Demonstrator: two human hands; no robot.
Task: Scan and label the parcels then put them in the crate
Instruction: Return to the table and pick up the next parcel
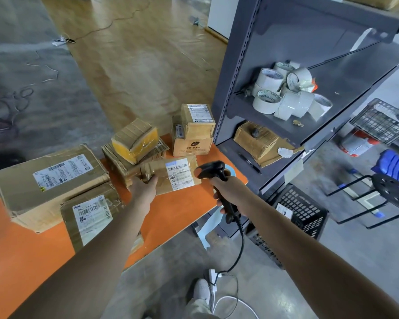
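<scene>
**Head view, parcel-scanning station.** The left hand [144, 188] grips the flat parcel [173, 174] by its left end, with the fingers curled onto the taped cardboard. The parcel lies label up toward the right end of the orange table [177, 210]. Whether it rests on the table or is slightly raised cannot be told.

The right hand [228, 195] is clamped round the handle of the black barcode scanner [213, 171]. The scanner's head sits just beside the parcel's right edge, facing the white label [179, 173]. A coiled cable [241, 240] drops from the base of the handle toward the floor.

**Other parcels on the table:**
- A large parcel [48, 180] lies at the left end.
- A smaller parcel [90, 215] lies against its front, at the near edge.
- A yellow-taped parcel [136, 141] sits on a corrugated box [122, 166], just behind the flat parcel.
- Two stacked boxes [194, 134] stand at the far right corner.

A blue-and-white roll [231, 168] at the right end is partly hidden by the scanner.

The black crate [309, 210] stands on the floor just beside the table's right end, at the foot of the grey shelf unit [240, 65]. Tape rolls [286, 93] are heaped on one shelf. A cardboard box [256, 139] and a pen [249, 162] lie on the shelf below.
</scene>
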